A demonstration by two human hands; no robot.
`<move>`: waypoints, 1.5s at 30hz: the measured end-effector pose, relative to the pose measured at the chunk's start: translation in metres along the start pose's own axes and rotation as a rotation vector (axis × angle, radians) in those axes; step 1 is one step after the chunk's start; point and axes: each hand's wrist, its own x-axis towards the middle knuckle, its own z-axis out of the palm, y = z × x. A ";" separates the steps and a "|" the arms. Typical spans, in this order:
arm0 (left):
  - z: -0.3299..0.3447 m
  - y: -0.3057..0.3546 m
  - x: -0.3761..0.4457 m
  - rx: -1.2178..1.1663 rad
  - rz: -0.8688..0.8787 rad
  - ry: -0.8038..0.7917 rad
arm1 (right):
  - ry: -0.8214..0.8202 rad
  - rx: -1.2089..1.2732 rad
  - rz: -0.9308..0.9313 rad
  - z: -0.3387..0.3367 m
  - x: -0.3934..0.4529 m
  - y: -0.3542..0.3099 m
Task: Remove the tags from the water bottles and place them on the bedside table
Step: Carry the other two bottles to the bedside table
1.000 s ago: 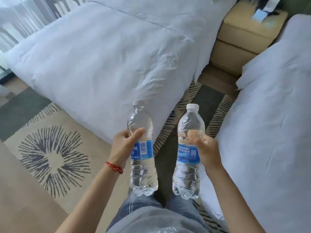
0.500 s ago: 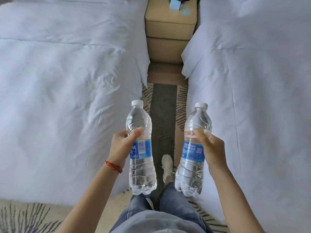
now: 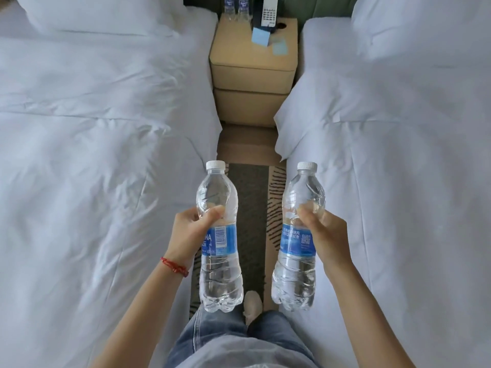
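Note:
My left hand [image 3: 187, 232] grips a clear water bottle [image 3: 219, 277] with a white cap and a blue label, held upright. A second, matching water bottle [image 3: 296, 277] stands upright in the grip of my right hand [image 3: 326, 237]. Both bottles hang in front of me over the aisle between two beds. The tan bedside table [image 3: 247, 57] stands ahead at the far end of the aisle. No tags show on the bottles I hold.
White beds flank the aisle on the left [image 3: 93, 155] and right [image 3: 398, 155]. On the table stand two small bottles [image 3: 235, 7], a phone [image 3: 268, 11] and blue paper notes [image 3: 261, 37]. A striped carpet [image 3: 251, 208] runs underfoot.
The view has swung from the left bed to face straight down the aisle, and I have moved closer to the bedside table. Both hands keep the same hold on the bottles.

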 end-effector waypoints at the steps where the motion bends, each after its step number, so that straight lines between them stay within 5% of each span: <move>1: 0.002 0.004 0.016 0.013 0.004 -0.003 | -0.002 -0.009 -0.004 0.003 0.016 -0.006; 25: -0.001 0.137 0.492 0.014 0.092 -0.082 | 0.108 0.048 -0.059 0.130 0.439 -0.182; 45: 0.073 0.232 0.812 -0.022 0.113 0.038 | -0.026 0.096 -0.132 0.158 0.790 -0.295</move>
